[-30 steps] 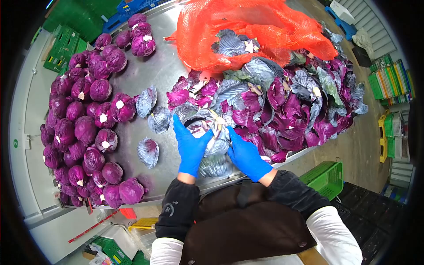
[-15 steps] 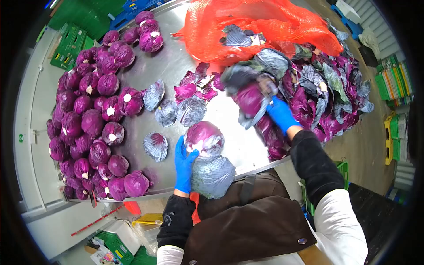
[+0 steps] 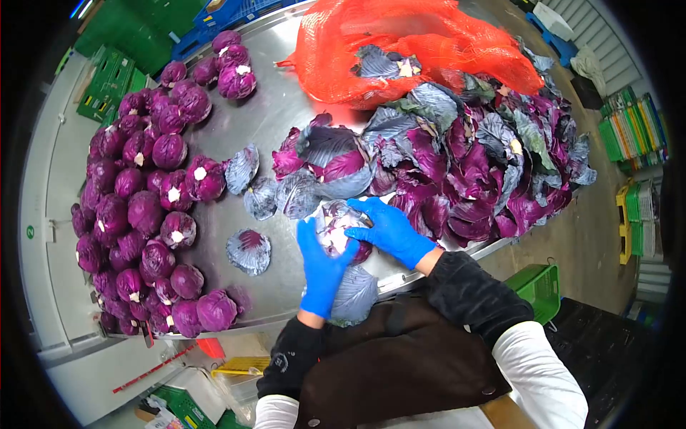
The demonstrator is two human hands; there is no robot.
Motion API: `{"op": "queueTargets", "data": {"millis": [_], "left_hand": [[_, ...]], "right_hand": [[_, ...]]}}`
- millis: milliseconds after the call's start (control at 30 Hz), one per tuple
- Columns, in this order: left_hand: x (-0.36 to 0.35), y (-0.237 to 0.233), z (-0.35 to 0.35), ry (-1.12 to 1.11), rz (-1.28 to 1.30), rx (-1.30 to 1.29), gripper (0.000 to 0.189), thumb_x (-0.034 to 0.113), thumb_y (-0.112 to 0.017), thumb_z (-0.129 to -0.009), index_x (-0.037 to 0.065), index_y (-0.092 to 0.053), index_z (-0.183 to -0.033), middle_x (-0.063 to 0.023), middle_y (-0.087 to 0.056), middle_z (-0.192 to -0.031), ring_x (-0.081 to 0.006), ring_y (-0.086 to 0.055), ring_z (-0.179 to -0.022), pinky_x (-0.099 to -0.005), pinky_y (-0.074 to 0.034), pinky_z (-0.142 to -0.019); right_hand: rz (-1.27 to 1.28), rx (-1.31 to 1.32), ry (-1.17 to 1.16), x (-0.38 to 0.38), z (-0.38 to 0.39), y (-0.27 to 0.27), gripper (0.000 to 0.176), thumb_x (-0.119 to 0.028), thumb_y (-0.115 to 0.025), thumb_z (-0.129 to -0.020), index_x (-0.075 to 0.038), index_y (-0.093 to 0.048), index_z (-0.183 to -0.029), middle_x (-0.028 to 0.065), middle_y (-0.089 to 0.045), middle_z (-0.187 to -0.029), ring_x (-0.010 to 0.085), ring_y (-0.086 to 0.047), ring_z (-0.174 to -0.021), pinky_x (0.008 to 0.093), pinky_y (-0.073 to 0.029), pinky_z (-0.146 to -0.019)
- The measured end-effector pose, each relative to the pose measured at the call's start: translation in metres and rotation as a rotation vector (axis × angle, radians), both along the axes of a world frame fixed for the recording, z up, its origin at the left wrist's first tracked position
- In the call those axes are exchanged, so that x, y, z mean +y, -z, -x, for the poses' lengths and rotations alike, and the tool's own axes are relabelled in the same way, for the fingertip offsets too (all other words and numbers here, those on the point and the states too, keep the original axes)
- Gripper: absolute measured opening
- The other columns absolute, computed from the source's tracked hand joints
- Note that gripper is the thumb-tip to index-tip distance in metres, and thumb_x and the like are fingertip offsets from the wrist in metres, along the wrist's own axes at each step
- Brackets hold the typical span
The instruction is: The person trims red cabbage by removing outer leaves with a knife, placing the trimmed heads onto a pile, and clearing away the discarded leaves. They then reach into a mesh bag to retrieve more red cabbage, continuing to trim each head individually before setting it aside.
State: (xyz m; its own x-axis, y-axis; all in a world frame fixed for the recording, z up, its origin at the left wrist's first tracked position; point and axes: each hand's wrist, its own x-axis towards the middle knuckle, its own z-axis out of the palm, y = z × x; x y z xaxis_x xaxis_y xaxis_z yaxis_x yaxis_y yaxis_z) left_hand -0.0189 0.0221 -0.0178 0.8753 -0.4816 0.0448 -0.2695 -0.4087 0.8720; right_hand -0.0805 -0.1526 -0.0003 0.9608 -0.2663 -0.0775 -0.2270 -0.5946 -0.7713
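Note:
Both of my hands, in blue gloves, are around one red cabbage point(image 3: 333, 230) near the front edge of the metal table. My left hand point(image 3: 323, 270) grips its left and near side. My right hand point(image 3: 393, 230) grips the right side, thumb across the pale cut stem end, which faces up. Below the cabbage lies a large loose outer leaf point(image 3: 356, 293), partly covered by my left hand. Just beyond my hands sit several shed leaves point(image 3: 334, 161), dark and purple. Another single leaf point(image 3: 249, 252) lies flat to the left.
Many trimmed red cabbages point(image 3: 146, 213) are piled along the left side of the metal table point(image 3: 275, 289). A heap of stripped leaves point(image 3: 486, 171) covers the right side, with an orange-red net bag point(image 3: 421, 43) behind it. A green crate point(image 3: 536, 292) stands below the right edge.
My right hand has come left from the leaf heap onto the cabbage, letting go of the leaves it held. Large leaves now lie beyond the cabbage. The cabbage has turned, its stem end now facing up.

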Motion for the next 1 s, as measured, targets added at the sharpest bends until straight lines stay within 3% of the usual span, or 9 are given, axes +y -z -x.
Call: {"op": "queueTargets", "data": {"millis": [133, 200, 400, 433, 500, 667, 733, 933, 1000], "left_hand": [[-0.006, 0.008, -0.001, 0.093, -0.014, -0.046, 0.108, 0.033, -0.086, -0.059, -0.001, -0.024, -0.141, -0.0230, -0.024, -0.145, -0.0383, -0.026, -0.134, -0.0452, -0.025, -0.109], [0.002, 0.001, -0.016, 0.179, 0.010, 0.059, 0.115, 0.035, -0.087, -0.057, -0.001, -0.019, -0.143, -0.0234, -0.020, -0.147, -0.0386, -0.024, -0.136, -0.0440, -0.024, -0.110], [-0.006, -0.008, -0.023, 0.217, -0.284, -0.101, 0.126, 0.040, -0.088, -0.052, -0.003, -0.013, -0.144, -0.0265, -0.024, -0.146, -0.0378, -0.029, -0.134, -0.0405, -0.028, -0.109], [-0.016, -0.024, -0.028, 0.296, 0.012, 0.336, 0.128, 0.040, -0.089, -0.051, -0.005, -0.013, -0.143, -0.0289, -0.026, -0.143, -0.0398, -0.030, -0.133, -0.0417, -0.029, -0.109], [-0.019, -0.017, -0.022, 0.287, -0.098, 0.194, 0.125, 0.037, -0.090, -0.052, -0.006, -0.015, -0.142, -0.0270, -0.032, -0.140, -0.0375, -0.036, -0.129, -0.0417, -0.032, -0.106], [0.006, -0.011, -0.004, 0.331, -0.238, -0.084, 0.129, 0.036, -0.091, -0.047, -0.007, -0.015, -0.142, -0.0273, -0.028, -0.143, -0.0397, -0.032, -0.132, -0.0413, -0.031, -0.108], [0.019, -0.006, -0.005, 0.246, -0.198, 0.105, 0.126, 0.038, -0.090, -0.051, -0.007, -0.015, -0.142, -0.0266, -0.026, -0.144, -0.0370, -0.032, -0.132, -0.0407, -0.030, -0.108], [-0.004, -0.007, -0.006, 0.020, -0.024, 0.216, 0.123, 0.041, -0.087, -0.056, -0.006, -0.014, -0.143, -0.0299, -0.023, -0.144, -0.0389, -0.027, -0.134, -0.0430, -0.028, -0.108], [-0.014, -0.013, -0.004, 0.058, -0.192, -0.105, 0.122, 0.041, -0.087, -0.057, -0.006, -0.014, -0.143, -0.0315, -0.020, -0.145, -0.0413, -0.023, -0.135, -0.0446, -0.026, -0.109]], "right_hand": [[-0.355, -0.144, 0.197, -0.020, 0.009, 0.038, 0.041, -0.035, -0.065, -0.081, -0.008, -0.061, -0.113, 0.0162, -0.064, -0.093, 0.0340, -0.063, -0.085, 0.0429, -0.050, -0.076], [0.229, 0.292, 0.122, -0.045, 0.020, 0.062, 0.032, -0.027, -0.063, -0.082, -0.008, -0.063, -0.107, 0.0164, -0.065, -0.085, 0.0355, -0.064, -0.078, 0.0430, -0.051, -0.071], [0.003, -0.016, 0.032, -0.016, 0.010, -0.042, 0.042, -0.031, -0.061, -0.084, -0.010, -0.055, -0.121, 0.0171, -0.065, -0.095, 0.0331, -0.065, -0.081, 0.0433, -0.051, -0.069], [0.003, -0.013, 0.038, -0.010, 0.000, -0.040, 0.042, -0.031, -0.061, -0.084, -0.010, -0.055, -0.121, 0.0171, -0.065, -0.095, 0.0331, -0.065, -0.081, 0.0433, -0.051, -0.069], [0.367, 0.034, -0.179, -0.003, -0.014, -0.027, 0.046, -0.036, -0.058, -0.087, -0.013, -0.051, -0.126, 0.0182, -0.063, -0.104, 0.0338, -0.064, -0.086, 0.0434, -0.051, -0.072], [0.195, 0.110, -0.003, -0.062, -0.061, 0.009, 0.031, -0.038, -0.051, -0.089, -0.013, -0.063, -0.103, 0.0170, -0.065, -0.090, 0.0390, -0.062, -0.082, 0.0473, -0.050, -0.071], [0.218, 0.060, -0.042, -0.059, -0.061, 0.025, 0.029, -0.037, -0.052, -0.088, -0.012, -0.063, -0.099, 0.0166, -0.065, -0.090, 0.0384, -0.062, -0.082, 0.0479, -0.049, -0.070], [0.285, -0.124, 0.111, -0.028, -0.031, -0.023, 0.047, -0.040, -0.056, -0.088, -0.011, -0.052, -0.124, 0.0178, -0.066, -0.090, 0.0354, -0.064, -0.076, 0.0436, -0.051, -0.063], [0.319, 0.078, 0.123, -0.012, -0.004, -0.036, 0.059, -0.042, -0.056, -0.088, -0.011, -0.041, -0.136, 0.0179, -0.065, -0.091, 0.0339, -0.064, -0.070, 0.0416, -0.050, -0.055]]}}
